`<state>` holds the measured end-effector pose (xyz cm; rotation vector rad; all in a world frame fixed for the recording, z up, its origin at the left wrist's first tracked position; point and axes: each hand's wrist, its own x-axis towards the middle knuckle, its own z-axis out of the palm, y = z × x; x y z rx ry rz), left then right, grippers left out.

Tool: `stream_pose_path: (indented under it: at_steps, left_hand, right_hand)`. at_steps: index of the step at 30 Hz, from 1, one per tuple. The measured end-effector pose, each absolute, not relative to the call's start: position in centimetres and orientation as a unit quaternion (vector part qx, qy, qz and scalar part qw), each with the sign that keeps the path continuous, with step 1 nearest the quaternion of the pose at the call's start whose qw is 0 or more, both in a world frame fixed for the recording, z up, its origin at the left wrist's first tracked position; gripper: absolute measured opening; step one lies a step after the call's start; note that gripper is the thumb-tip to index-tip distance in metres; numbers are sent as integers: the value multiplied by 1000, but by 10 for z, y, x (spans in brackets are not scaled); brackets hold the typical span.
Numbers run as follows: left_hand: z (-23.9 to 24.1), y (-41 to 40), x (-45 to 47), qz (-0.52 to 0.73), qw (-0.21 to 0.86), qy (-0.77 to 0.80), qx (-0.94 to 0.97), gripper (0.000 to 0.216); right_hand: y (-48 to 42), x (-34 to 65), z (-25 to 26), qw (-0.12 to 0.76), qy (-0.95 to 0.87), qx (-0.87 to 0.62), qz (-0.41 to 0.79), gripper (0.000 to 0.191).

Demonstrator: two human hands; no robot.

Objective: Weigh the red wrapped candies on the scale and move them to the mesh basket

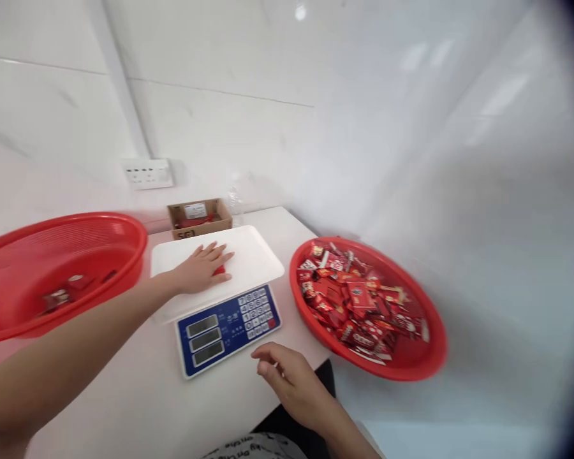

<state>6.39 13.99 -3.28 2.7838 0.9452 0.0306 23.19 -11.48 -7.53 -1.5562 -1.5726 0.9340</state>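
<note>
A: So, where did the left hand point(203, 266) sit at that moment?

B: Middle of the frame, laid flat on the white plastic weighing tray point(256, 255) of the electronic scale point(229, 328), fingers spread and released, not closed around anything. A small red wrapped piece point(219, 271) peeked out from under its fingertips, lying on the tray.

A: And the right hand point(291, 376)?

B: Lower centre, at the near edge of the white table point(138, 395), just below the scale's blue keypad panel point(256, 312). Fingers loosely curled, nothing in them.

A: Where was the stock?

B: The round red plastic basket point(411, 368) at the right of the frame was heaped with red-wrapped sweets point(358, 299). The matching red mesh basket point(124, 255) at the left held only a few packets point(69, 290). A small brown cardboard box point(199, 217) stood behind the scale, upper centre.

A: Which step, would you say?

B: I judged it as setting a piece on the scale for weighing — the piece lay on the tray, but the hand rested there too. The next move called for lifting that hand clear without dragging the piece along, since the hand's own weight would spoil any reading. The displays were too blurred to read.
</note>
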Motion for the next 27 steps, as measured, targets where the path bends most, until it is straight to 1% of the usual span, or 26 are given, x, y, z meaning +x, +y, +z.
stream_pose_path:
  at_steps: [2,5,6,7,9,10,12,14,16,18,20,22,25,27]
  left_hand:
    - [-31,140,66,31,97,324,940,71]
    - [-28,123,65,91,96,329,935,72]
    - [-30,111,63,118,102,324,933,71]
    - [-33,97,60,183,131,315,922,68]
    - [-48,63,54,312,175,305,882,56]
    - [-58,46,51,353,187,296,868,45]
    - [-82,14,50,390,199,219,872,28]
    - [-103,-11,53,362,210,134,898,22]
    - [-116,-29,57,303,234,64,922,21]
    - [-125,-41,61,249,255,37,934,23]
    - [-132,-47,63,215,268,42,938,27]
    - [-138,-49,64,192,277,55,940,29]
    - [-144,-47,63,171,305,79,934,32]
    - [-145,-45,62,170,331,94,923,34]
  right_hand:
    - [-118,244,-61,349,-612,-629,329,24]
    - [-126,275,-36,333,-586,-689,267,26]
    - [-129,287,-29,325,-572,-711,247,27]
    - [-133,300,-24,313,-560,-731,233,28]
    - [-137,325,-17,276,-542,-763,217,28]
    - [-139,336,-16,251,-538,-775,215,27]
    - [-139,355,-19,198,-536,-789,224,28]
    - [-136,367,-24,154,-542,-791,238,34]
    - [-130,373,-30,122,-543,-795,242,46]
    - [-125,373,-34,93,-540,-802,237,57]
    - [-119,370,-36,70,-537,-810,226,63]
    - [-116,368,-39,57,-539,-814,209,58]
    - [-114,371,-41,57,-555,-809,186,34]
    - [-115,376,-40,63,-563,-805,178,26]
